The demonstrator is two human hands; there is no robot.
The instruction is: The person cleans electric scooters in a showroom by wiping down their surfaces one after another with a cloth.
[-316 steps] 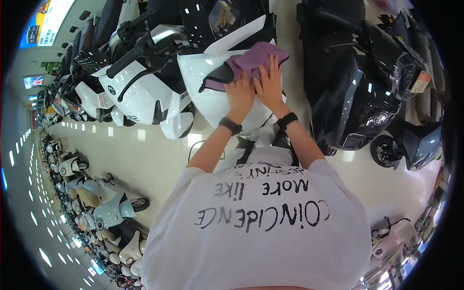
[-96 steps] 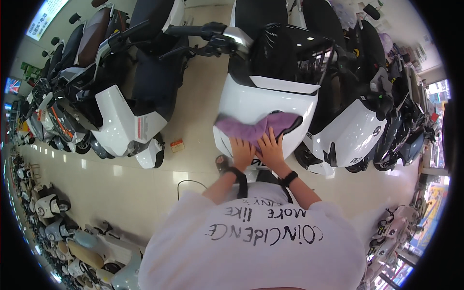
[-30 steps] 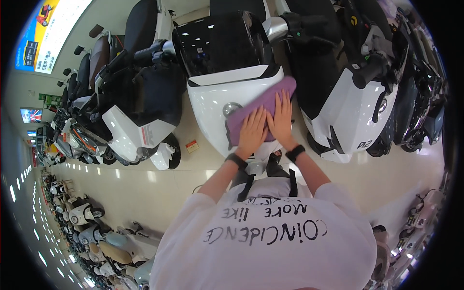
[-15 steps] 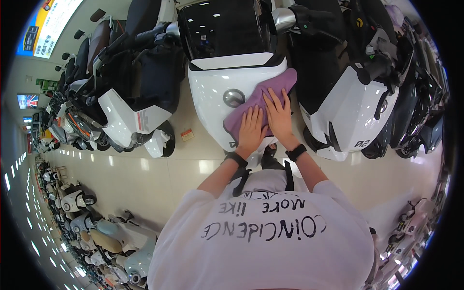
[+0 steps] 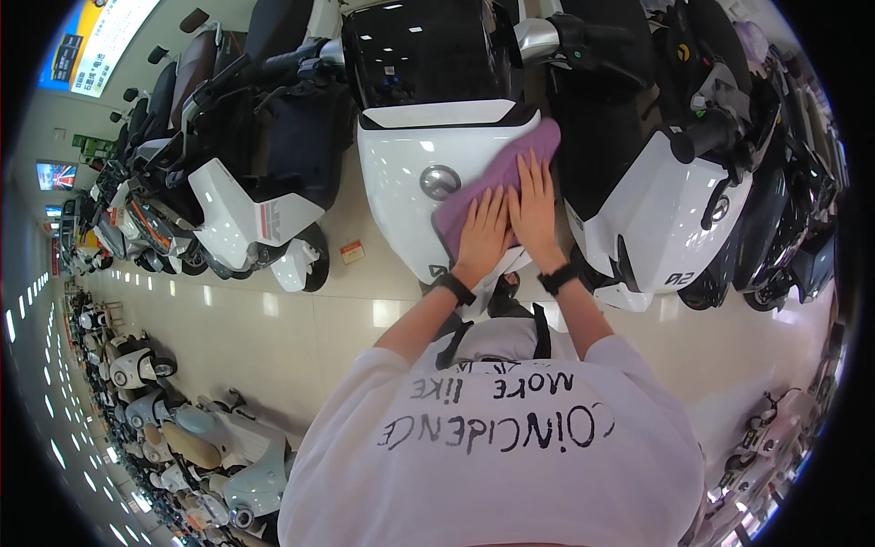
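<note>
A purple cloth [image 5: 499, 175] lies spread over the right side of a white scooter's front panel [image 5: 392, 182]. Both hands rest on it side by side. My left hand [image 5: 484, 235] lies flat on the cloth's lower part, fingers stretched out. Beside it, my right hand [image 5: 534, 208] presses flat with straight fingers towards the cloth's upper right end. Neither hand grips the fabric. Left of the cloth, a round silver badge [image 5: 440, 182] sits uncovered on the panel. Above the panel is the scooter's glossy black upper front [image 5: 433, 59].
Another white scooter [image 5: 670, 219] stands close on the right, and a white and black one [image 5: 246, 214] on the left. A small red and yellow card [image 5: 352, 252] lies on the tiled floor [image 5: 365, 314]. More scooters [image 5: 219, 447] line up behind me at the left.
Both hands have shifted slightly, the left one to the right and up, the right one up. The cloth's lower left part has drawn in towards the right.
</note>
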